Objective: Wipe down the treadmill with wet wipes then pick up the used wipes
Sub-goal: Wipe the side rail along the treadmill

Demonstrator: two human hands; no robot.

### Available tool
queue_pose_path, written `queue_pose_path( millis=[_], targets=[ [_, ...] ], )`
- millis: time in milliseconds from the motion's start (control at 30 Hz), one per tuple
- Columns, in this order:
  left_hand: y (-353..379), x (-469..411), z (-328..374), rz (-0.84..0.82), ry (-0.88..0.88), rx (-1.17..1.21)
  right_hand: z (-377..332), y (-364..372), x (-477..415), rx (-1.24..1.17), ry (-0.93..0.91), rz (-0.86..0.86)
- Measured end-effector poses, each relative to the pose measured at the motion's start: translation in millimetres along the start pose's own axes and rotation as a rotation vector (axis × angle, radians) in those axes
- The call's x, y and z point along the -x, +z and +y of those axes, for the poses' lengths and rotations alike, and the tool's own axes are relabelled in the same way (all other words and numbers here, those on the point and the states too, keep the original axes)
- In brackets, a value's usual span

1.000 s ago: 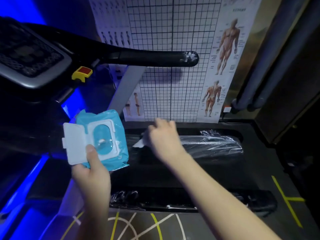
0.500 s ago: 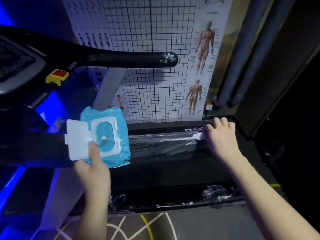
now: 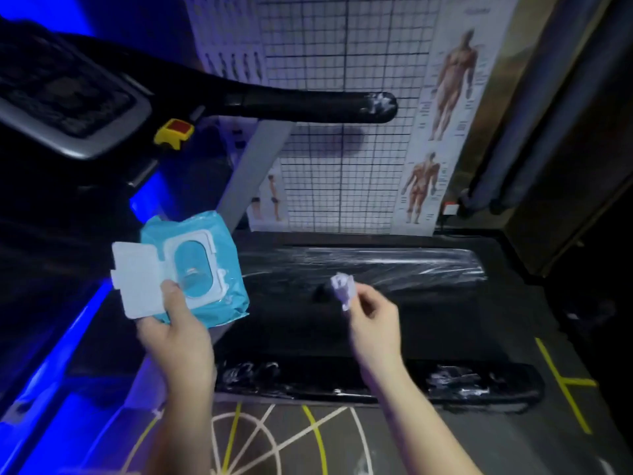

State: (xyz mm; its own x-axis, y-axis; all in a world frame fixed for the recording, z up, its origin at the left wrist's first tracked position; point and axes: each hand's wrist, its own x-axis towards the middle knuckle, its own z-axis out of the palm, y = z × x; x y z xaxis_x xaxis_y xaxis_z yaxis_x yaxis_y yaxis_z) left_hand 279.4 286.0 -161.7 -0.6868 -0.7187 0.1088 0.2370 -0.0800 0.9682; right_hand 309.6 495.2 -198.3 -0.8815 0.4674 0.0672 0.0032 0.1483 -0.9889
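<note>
Left hand (image 3: 174, 334) clamped round open-lidded wipes pack (image 3: 195, 269); right hand (image 3: 373, 317) pinching crumpled wipe (image 3: 343, 289) above treadmill deck (image 3: 445, 323).

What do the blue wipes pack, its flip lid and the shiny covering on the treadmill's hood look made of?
Wipes pack: soft plastic film, slightly glossy; its edges crinkle and pucker. Flip lid: rigid white plastic, matte; it lies flat, hinged open. Covering: probably clear plastic wrap over black; wrinkled glare streaks cross it.

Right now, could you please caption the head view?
Left hand holds an open wipes pack; right hand pinches a crumpled wipe over the treadmill.
</note>
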Motion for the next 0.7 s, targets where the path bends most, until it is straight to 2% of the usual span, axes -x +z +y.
queue_pose_path(
  millis=[67,100,300,433,533,700],
  targets=[
    [-31,-24,2,0.049,0.000,-0.025,15,52,23,-0.189,0.213,-0.213],
    [-50,-38,2,0.076,-0.001,-0.042,23,76,35,-0.190,0.240,-0.282],
    [-182,-111,12,0.142,-0.042,-0.114,73,193,107,0.058,0.249,-0.462],
    [-274,-151,12,0.272,-0.073,-0.120,99,262,145,0.254,0.269,-0.554],
    [-332,-176,10,0.293,-0.074,-0.168,108,312,172,0.319,0.284,-0.628],
    [-395,-207,-5,0.352,-0.121,-0.162,132,379,213,0.509,0.377,-0.879]
  ],
)
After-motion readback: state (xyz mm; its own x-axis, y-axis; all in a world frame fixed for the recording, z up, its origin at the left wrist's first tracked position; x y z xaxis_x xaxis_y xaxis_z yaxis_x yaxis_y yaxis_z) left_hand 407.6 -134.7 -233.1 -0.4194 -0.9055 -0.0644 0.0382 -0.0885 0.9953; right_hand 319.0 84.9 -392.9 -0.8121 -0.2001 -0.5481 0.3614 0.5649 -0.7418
